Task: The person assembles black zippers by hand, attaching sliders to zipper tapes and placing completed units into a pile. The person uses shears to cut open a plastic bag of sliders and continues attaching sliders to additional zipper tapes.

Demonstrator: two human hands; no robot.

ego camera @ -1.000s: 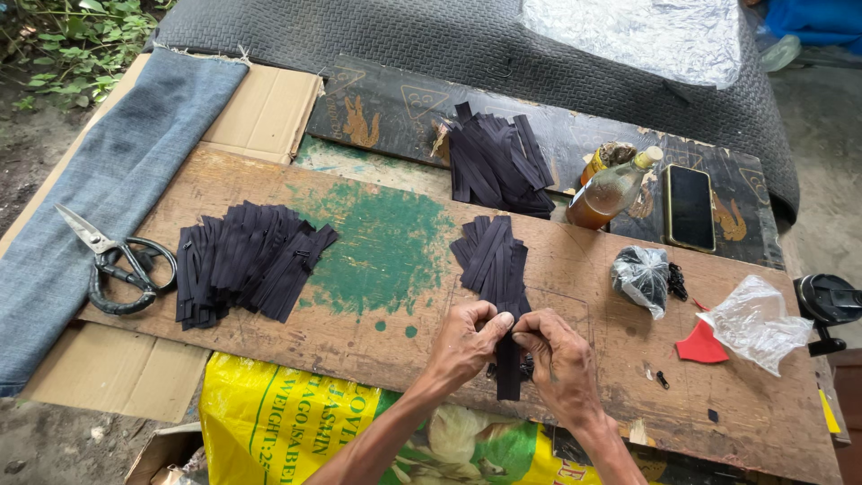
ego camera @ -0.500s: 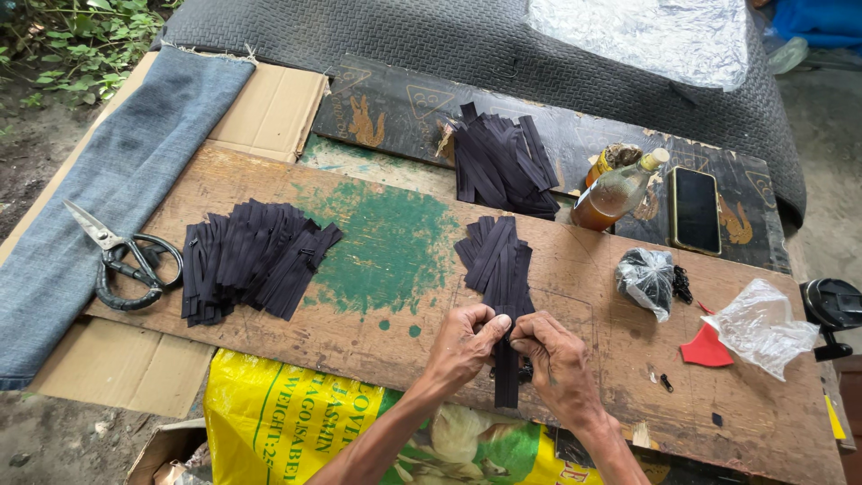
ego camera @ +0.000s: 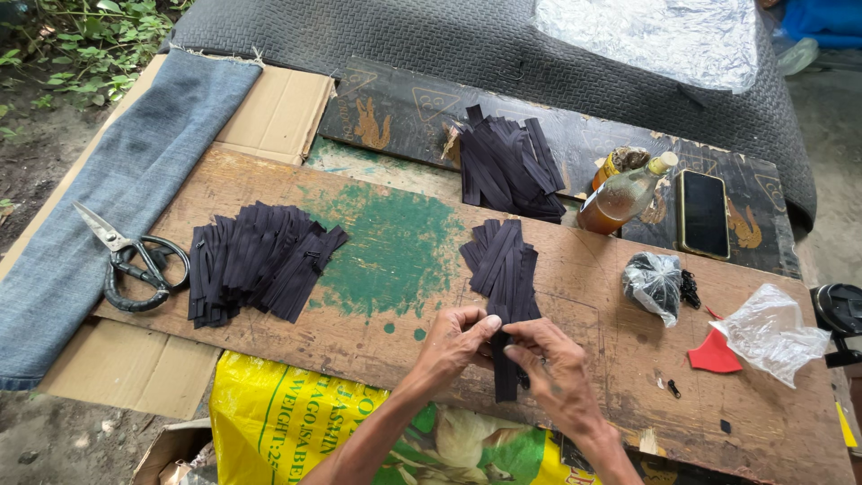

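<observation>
While our left hand [ego camera: 453,341] and right hand [ego camera: 552,364] meet at the near edge of the wooden board [ego camera: 269,175], both pinch one dark zipper strip [ego camera: 505,359] between thumb and fingers, its far end lying on the small stack of strips [ego camera: 503,265] (presumably so the next is within reach). A bigger pile [ego camera: 256,260] sits well apart to the left, near the scissors [ego camera: 130,260]; another pile [ego camera: 507,166] lies farther back.
</observation>
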